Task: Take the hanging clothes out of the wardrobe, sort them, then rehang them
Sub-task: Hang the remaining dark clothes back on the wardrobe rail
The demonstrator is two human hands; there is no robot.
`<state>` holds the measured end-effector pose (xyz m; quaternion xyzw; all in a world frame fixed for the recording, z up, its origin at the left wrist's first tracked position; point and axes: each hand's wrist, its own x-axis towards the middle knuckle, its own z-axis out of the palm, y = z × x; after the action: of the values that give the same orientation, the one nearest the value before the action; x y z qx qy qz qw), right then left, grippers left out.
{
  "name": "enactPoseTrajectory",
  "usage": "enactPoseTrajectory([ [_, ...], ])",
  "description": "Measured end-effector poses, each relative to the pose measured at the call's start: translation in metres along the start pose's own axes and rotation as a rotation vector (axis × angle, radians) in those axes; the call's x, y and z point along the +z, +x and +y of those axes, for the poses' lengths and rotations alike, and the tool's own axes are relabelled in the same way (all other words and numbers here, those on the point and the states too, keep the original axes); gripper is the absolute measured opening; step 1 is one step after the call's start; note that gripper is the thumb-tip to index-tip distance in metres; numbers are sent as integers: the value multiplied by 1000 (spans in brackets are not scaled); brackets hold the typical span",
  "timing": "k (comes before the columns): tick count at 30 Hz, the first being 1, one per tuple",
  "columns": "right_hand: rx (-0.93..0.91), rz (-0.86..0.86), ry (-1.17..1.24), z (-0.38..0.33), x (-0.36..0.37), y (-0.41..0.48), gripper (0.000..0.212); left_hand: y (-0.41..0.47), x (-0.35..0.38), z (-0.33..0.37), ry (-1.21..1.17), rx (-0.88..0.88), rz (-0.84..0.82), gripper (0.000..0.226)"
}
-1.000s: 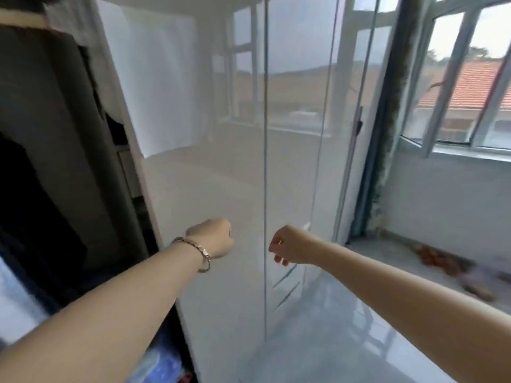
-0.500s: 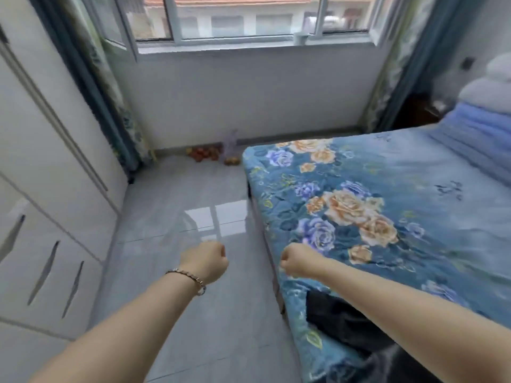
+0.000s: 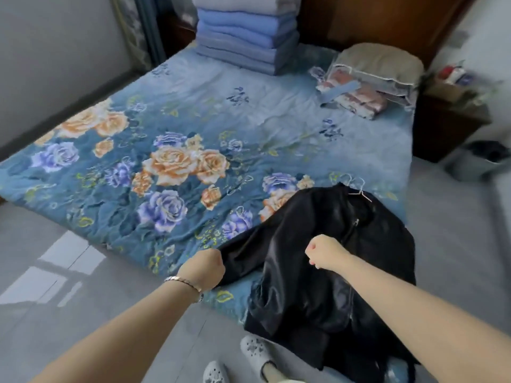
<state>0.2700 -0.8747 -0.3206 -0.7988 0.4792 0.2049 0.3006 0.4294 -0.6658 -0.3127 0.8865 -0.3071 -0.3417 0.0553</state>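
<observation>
A black shiny jacket (image 3: 312,258) lies crumpled on the near right corner of the bed (image 3: 193,111), partly drooping over its edge. A thin wire hanger (image 3: 359,190) sticks out of its collar. My left hand (image 3: 204,268), with a bracelet on the wrist, is curled into a fist just left of the jacket's sleeve and holds nothing. My right hand (image 3: 323,254) is also a fist, hovering over the middle of the jacket without gripping it. The wardrobe is out of view.
A stack of folded blue blankets (image 3: 246,37) stands at the head of the bed beside a bagged pillow (image 3: 378,64). A dark nightstand (image 3: 448,120) and a grey bin (image 3: 481,161) are at the right. Grey tiled floor (image 3: 69,286) lies left of my white shoes (image 3: 254,352).
My view has swung from the wardrobe past the window to the bed. Both hands stay curled as fists, now over the black jacket.
</observation>
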Motion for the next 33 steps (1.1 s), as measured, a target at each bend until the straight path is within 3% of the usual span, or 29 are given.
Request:
enactPoseTrajectory([
  [6, 180, 84, 186, 89, -14, -3, 29, 24, 33, 61, 98, 194, -58, 21],
  [10, 287, 139, 270, 139, -15, 7, 20, 46, 51, 100, 138, 274, -68, 20],
  [14, 296, 149, 292, 183, -27, 44, 24, 79, 62, 153, 130, 310, -59, 22],
  [23, 262, 142, 180, 281, -69, 209, 21, 211, 109, 292, 101, 289, -78, 21],
  [33, 245, 233, -90, 324, -103, 419, 59, 354, 169, 350, 176, 294, -38, 24],
])
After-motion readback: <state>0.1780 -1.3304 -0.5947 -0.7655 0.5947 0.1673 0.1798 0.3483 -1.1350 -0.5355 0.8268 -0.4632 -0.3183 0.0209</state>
